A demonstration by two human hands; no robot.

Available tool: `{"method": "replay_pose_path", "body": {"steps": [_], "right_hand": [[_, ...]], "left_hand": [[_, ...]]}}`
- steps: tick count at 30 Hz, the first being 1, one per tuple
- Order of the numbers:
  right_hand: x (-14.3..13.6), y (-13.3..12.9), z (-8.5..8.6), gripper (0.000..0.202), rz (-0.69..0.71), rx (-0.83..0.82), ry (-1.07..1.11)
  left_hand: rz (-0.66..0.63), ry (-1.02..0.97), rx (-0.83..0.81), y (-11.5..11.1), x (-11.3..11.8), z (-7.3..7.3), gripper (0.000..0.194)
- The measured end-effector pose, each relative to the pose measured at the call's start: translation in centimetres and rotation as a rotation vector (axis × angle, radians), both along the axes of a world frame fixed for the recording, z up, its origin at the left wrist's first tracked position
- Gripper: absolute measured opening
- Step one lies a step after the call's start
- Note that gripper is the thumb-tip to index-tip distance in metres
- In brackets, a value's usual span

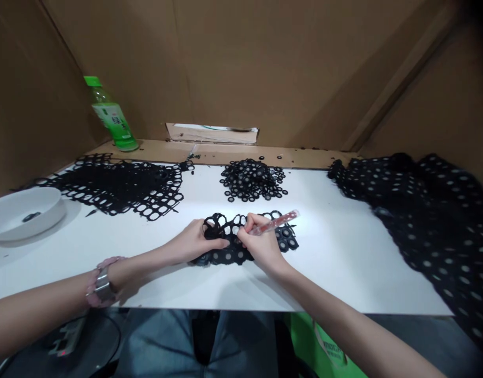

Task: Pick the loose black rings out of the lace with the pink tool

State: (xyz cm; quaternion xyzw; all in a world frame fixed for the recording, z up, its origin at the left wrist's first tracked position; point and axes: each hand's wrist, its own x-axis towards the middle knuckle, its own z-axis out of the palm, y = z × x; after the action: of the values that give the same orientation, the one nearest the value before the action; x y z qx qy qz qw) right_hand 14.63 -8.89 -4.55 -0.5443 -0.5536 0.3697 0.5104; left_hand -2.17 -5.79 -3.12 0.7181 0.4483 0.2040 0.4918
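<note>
A small black rubber sheet with round pieces in it [228, 256] lies on the white table in front of me. My left hand [198, 241] grips its left part, thumb on top, where a strip of holed black webbing [216, 220] curls up. My right hand [261, 241] is closed around a slim reddish stick-like tool [275, 222], held like a pen over the sheet. The tool's tip is hidden by the fingers. Right of that hand, the sheet's end [287, 240] still shows raised rings.
Behind the sheet is a heap of black rings [253, 179]. Holed black webbing [119, 184] lies back left, near a white bowl [29, 210] holding a dark piece. A large dotted black sheet [430, 220] hangs over the right edge. A green bottle [114, 118] stands by the cardboard wall [241, 68].
</note>
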Motion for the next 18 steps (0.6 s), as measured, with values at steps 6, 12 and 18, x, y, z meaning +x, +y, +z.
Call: {"method": "replay_pose_path", "body": {"steps": [6, 12, 18], "right_hand": [[0.0, 0.1, -0.2, 0.023, 0.003, 0.015, -0.033], [-0.1, -0.2, 0.1, 0.022, 0.064, 0.048, -0.094], [-0.6, -0.4, 0.3, 0.025, 0.164, 0.092, -0.146]], "left_hand": [[0.02, 0.009, 0.007, -0.1, -0.2, -0.1, 0.028], [0.029, -0.043, 0.026, -0.7, 0.1, -0.1, 0.022], [0.028, -0.138, -0.028, -1.2, 0.5, 0.0, 0.016]]}}
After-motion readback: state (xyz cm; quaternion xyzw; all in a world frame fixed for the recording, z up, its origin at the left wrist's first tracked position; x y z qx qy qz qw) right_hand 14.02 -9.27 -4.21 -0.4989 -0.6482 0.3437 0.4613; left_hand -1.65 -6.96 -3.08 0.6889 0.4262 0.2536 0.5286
